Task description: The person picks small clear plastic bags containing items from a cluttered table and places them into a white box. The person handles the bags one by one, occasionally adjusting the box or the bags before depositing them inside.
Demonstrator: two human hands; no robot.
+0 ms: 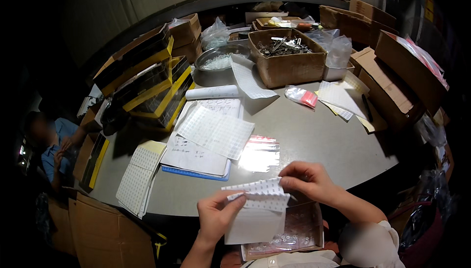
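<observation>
Peeling a label off the sheet, at the desk's near edge.

My right hand's fingers [294, 182] are pinched together on the curled top of the label sheet [257, 204]; my left hand [218, 216] clamps its lower left side over a box of small bagged parts [294, 231]. Next, I judge, calls for a clean, steady peel.

Your grey table [314, 140] carries yellow-and-black boxes [152, 86] at its left edge, sticker sheets [216, 130] and a shiny clear bag [260, 154] near the front edge, a metal bowl [221, 59] and an open cardboard box of metal parts [287, 57] at the far edge, and cardboard cartons [392, 86] along the right edge.
</observation>
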